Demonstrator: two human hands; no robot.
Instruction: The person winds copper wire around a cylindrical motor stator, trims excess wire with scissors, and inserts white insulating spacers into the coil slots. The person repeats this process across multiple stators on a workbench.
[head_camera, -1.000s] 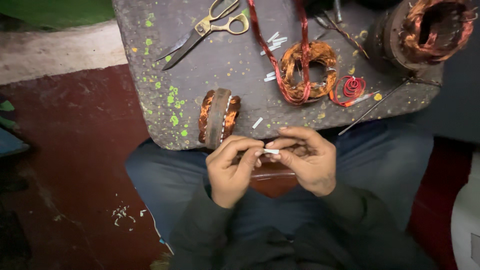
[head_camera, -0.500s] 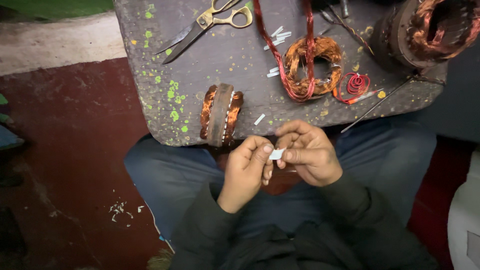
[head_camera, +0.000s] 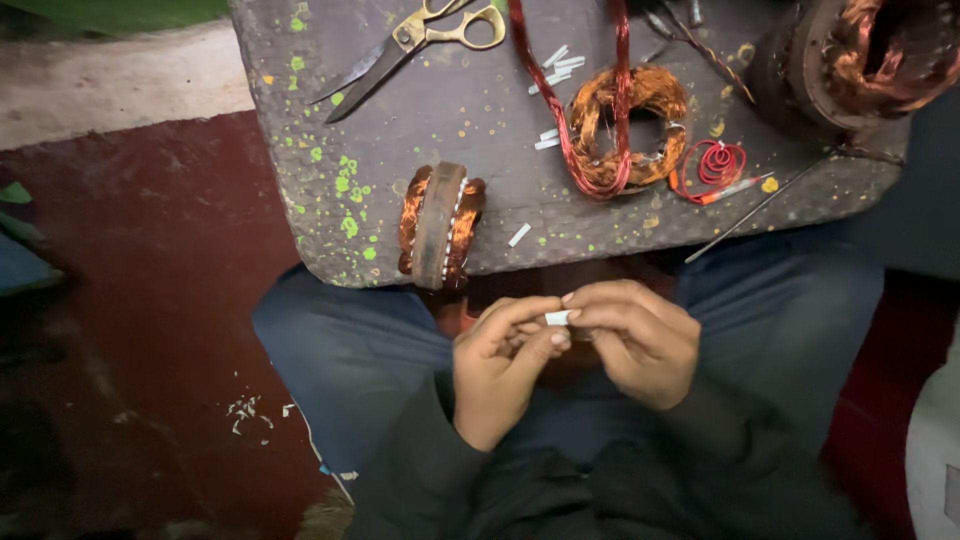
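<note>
- Between your two hands, over your lap, you are pinching a small white strip (head_camera: 556, 318): your left hand (head_camera: 500, 365) and right hand (head_camera: 632, 338) are both closing their fingertips on it.
- Just beyond your left hand, a copper-wound stator (head_camera: 438, 226) is standing on edge at the rim of the speckled board (head_camera: 480, 110).
- Farther off, scissors (head_camera: 410, 42) and a copper coil (head_camera: 628, 125) are lying there.

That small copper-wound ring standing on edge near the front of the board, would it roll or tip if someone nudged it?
Probably. The wound ring stands on its narrow rim at the edge of the board, so a sideways push could tip it, or roll it off. Its metal core and dense copper windings suggest it is heavy for its size and stiff.
</note>
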